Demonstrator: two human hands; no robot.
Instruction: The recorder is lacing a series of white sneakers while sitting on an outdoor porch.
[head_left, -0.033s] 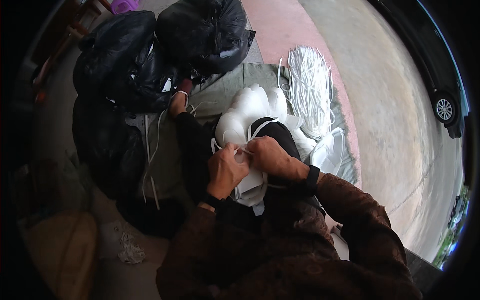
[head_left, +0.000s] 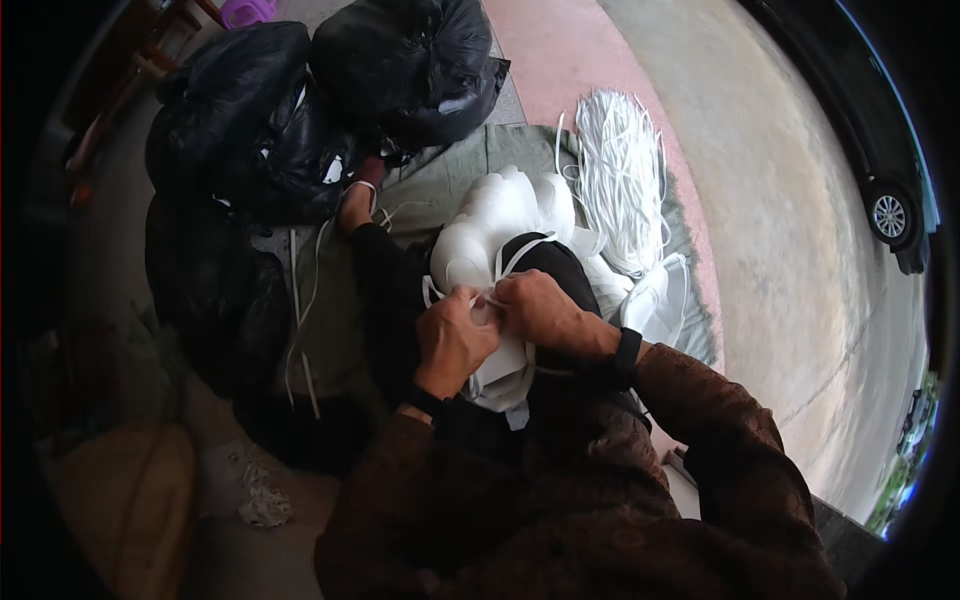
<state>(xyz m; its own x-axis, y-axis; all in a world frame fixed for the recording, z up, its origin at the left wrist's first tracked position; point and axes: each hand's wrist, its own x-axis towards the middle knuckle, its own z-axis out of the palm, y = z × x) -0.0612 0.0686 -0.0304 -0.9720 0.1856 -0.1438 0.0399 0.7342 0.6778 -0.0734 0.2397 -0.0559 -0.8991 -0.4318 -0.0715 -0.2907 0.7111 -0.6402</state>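
My left hand (head_left: 457, 338) and my right hand (head_left: 552, 312) meet in front of my lap, fingertips pinched together. Between them is a white lace (head_left: 520, 254), whose loose length loops up past my right fingers. Under the hands lies a white shoe upper (head_left: 503, 372), partly covered by my fingers and palms. Just beyond, a pile of rounded white shoe uppers (head_left: 490, 220) rests between my legs. Fingers hide the exact spot where the lace meets the upper.
A thick bundle of white laces (head_left: 618, 180) lies on a green cloth (head_left: 440, 175), with another white upper (head_left: 657, 305) at its near end. Black plastic bags (head_left: 410, 75) stand at the far left. Lace scraps (head_left: 264, 500) lie on the floor. A dark car (head_left: 890, 150) is parked at right.
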